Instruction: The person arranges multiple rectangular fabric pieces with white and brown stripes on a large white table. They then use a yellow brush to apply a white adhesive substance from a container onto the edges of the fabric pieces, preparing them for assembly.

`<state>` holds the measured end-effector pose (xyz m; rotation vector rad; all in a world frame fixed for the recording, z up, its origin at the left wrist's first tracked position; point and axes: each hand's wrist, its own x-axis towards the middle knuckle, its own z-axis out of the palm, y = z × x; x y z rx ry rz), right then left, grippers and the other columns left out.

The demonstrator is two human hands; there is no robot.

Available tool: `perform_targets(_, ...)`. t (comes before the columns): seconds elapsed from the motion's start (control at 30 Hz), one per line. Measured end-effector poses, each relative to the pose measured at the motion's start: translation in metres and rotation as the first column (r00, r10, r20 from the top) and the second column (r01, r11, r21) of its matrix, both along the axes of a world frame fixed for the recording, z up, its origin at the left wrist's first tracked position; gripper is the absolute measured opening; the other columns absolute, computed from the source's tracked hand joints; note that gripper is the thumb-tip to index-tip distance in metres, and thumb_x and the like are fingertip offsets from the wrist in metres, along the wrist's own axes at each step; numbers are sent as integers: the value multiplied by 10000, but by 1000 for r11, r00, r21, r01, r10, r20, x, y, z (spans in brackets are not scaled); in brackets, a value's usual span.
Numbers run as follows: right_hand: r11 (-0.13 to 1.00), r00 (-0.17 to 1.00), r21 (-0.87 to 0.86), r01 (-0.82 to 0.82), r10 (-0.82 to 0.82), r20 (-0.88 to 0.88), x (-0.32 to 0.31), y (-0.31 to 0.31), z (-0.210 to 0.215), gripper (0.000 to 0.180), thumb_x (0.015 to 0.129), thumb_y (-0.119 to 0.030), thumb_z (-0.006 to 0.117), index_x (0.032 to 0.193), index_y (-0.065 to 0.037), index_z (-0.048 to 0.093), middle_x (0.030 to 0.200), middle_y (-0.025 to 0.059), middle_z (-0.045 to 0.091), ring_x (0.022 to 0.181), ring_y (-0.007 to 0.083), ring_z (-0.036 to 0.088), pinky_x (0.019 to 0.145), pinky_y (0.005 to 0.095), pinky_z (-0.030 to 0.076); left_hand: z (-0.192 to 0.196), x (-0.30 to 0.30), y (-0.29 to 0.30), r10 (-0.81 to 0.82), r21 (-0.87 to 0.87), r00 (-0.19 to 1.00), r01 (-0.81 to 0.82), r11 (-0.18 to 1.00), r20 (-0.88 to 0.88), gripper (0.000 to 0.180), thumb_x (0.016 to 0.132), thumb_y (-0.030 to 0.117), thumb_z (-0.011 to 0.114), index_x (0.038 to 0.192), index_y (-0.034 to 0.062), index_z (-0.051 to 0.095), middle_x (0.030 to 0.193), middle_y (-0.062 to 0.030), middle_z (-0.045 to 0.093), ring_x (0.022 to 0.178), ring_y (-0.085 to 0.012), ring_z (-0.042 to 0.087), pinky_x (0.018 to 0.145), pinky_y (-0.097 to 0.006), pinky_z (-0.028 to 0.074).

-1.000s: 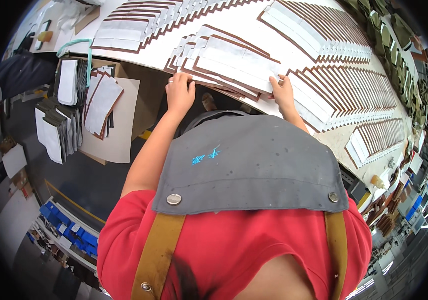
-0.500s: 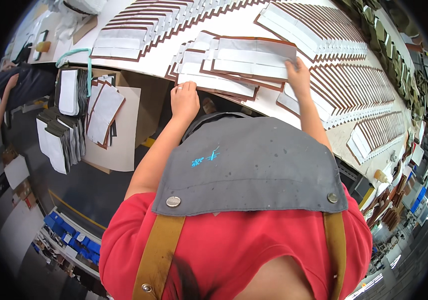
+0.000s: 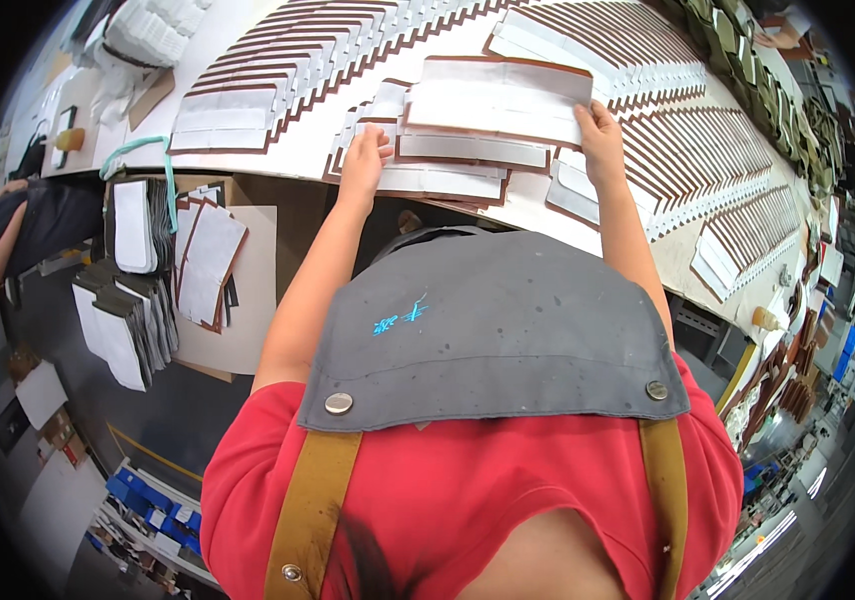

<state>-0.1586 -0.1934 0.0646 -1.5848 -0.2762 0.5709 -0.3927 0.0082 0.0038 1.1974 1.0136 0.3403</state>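
My right hand (image 3: 600, 142) grips the right end of a white panel with brown edges (image 3: 498, 95), thumb on its upper face. That panel is raised over a loose pile of similar panels (image 3: 448, 180) at the table's near edge. By the left side of the pile is my left hand (image 3: 364, 165), its fingers slightly bent and apart, with nothing seen in it. Whether its fingertips touch a panel of the pile is hard to tell.
Overlapping rows of brown-edged panels (image 3: 223, 115) cover much of the white table (image 3: 388, 85), with more rows (image 3: 703, 150) to the right. Dark green pieces (image 3: 748, 75) line the far right edge. Left below, a cardboard box (image 3: 258, 300) stands beside stacked pieces (image 3: 133, 225). Another person's arm (image 3: 10, 235) shows far left.
The panel in my right hand has risen and shifted slightly away from me, uncovering more of the pile. My left hand has moved up and forward, its fingers spreading a little.
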Motion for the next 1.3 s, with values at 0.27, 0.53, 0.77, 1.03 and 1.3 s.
perform_targets(0.27,951,999,-305,-47,41,-24,-28,-24,-67,247,838,-213,552,944,11,563,697,26,557,622,78,466,561,217,383,-12,20,7,-238,121,967,249,961,-95,270,802,190,550,973,-20,554,803,-96,611,697,-141,543,649,-291,427)
perform_targets(0.53,792,973,-587,-168,227,29,1,-16,-75,213,749,-223,587,737,-10,593,621,87,587,553,165,549,554,294,445,-14,29,-2,-111,476,779,481,736,-617,414,742,245,580,1032,-47,537,1021,-205,474,912,-320,508,815,-372,413)
perform_targets(0.77,727,947,-643,-241,322,9,19,-7,-84,216,698,-257,629,708,-44,596,647,92,602,604,194,571,598,307,455,-23,32,6,-118,449,742,516,729,-660,410,722,239,592,983,-72,532,975,-222,504,924,-336,491,826,-383,401)
perform_targets(1.03,656,897,-655,-374,435,-76,35,-6,-87,218,676,-269,649,674,-62,579,638,79,592,612,186,559,600,309,439,-34,29,11,-131,427,759,490,760,-638,315,693,221,588,839,-53,540,900,-211,522,868,-334,504,792,-393,406)
perform_targets(1.3,569,871,-706,-422,472,-141,34,-1,-70,218,694,-261,657,718,-66,561,705,80,579,673,205,561,622,331,443,-40,27,16,-146,431,763,500,751,-630,275,675,203,595,711,-49,493,771,-184,525,721,-302,510,674,-381,412)
